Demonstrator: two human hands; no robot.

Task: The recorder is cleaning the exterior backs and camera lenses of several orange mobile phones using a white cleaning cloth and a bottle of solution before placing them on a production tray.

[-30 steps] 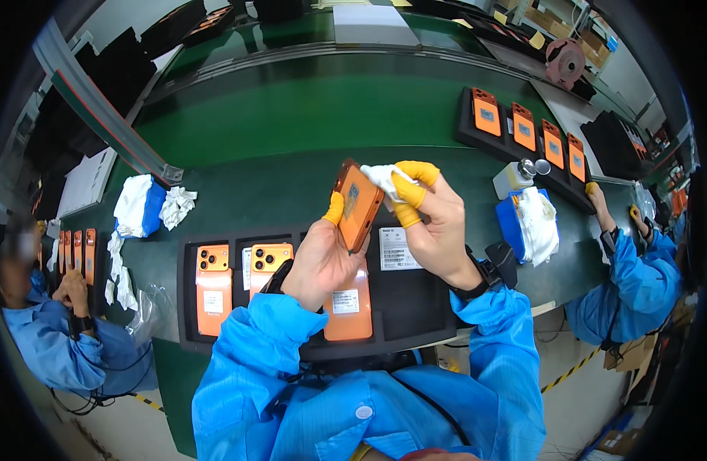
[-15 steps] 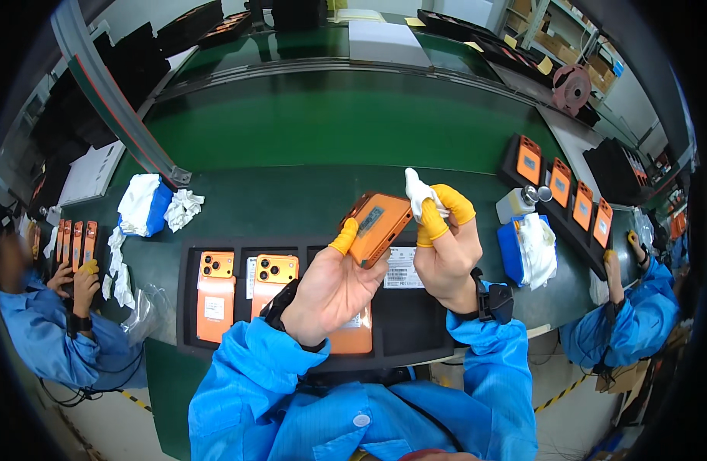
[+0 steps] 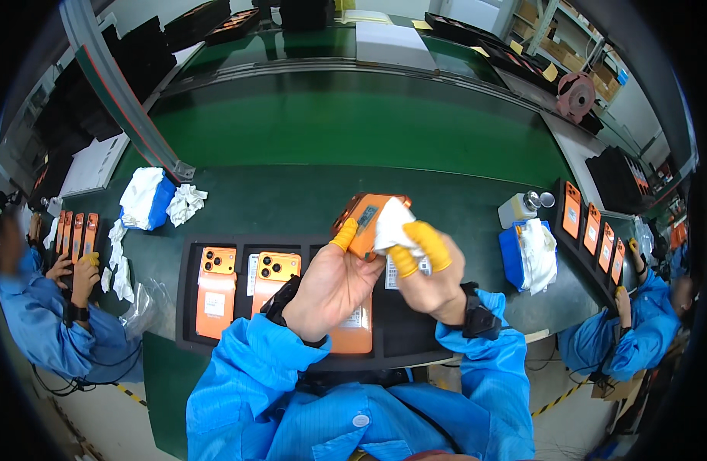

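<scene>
A white cloth (image 3: 389, 223) is pinched between the yellow-capped fingers (image 3: 426, 242) of the right hand (image 3: 434, 280) and pressed against an orange phone (image 3: 366, 223). The phone is gripped from the left by the closed fingers (image 3: 344, 235) of the left hand (image 3: 330, 288), one of them yellow-capped, and is held tilted above the desk (image 3: 307, 192), over the far edge of a black tray (image 3: 186, 296). In the tray, two orange phones (image 3: 246, 288) are laid face down side by side at the left, and a third is partly hidden under the left hand. Further right, a blue box draped with white cloth (image 3: 528, 253) and a small white bottle (image 3: 520, 207) are seen. At far left, another blue box with cloths (image 3: 146, 198) is set.
</scene>
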